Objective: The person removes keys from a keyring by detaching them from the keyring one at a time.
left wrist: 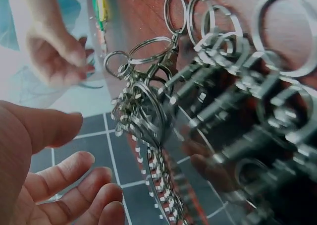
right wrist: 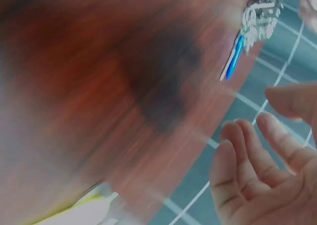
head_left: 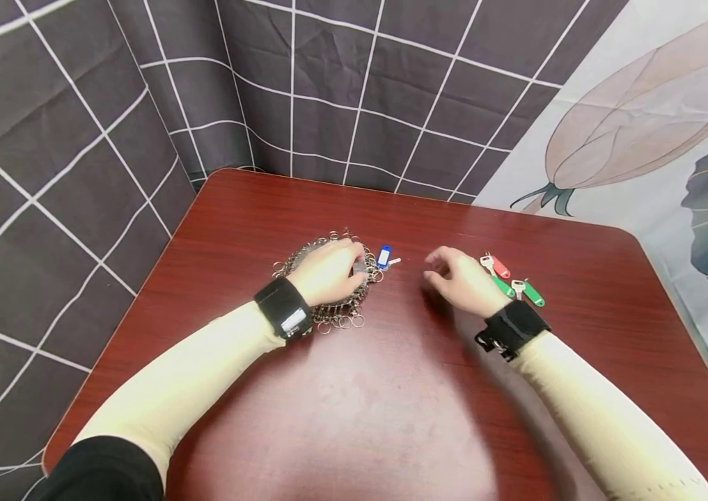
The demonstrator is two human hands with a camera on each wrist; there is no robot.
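My left hand (head_left: pixel 327 273) is over a round grey holder edged with metal key rings (head_left: pixel 340 321) and clips. The left wrist view shows its fingers loosely bent and apart, with nothing between them, beside the rings and clips (left wrist: pixel 198 98). Just right of the holder lies a blue key tag (head_left: pixel 383 256) with a small key (head_left: pixel 394 261). Over the table to the right is my right hand (head_left: pixel 468 284), its fingers loosely curved and holding nothing. Close by its outer side are a red key tag (head_left: pixel 500 267) and two green key tags (head_left: pixel 534 293) with keys.
The reddish-brown table (head_left: pixel 341 410) has its back edge against a dark grid-patterned cloth (head_left: pixel 328 69). A pale cloth with a flower print (head_left: pixel 629 125) hangs at the right. A yellow tag (right wrist: pixel 74 210) shows at the lower left of the right wrist view.
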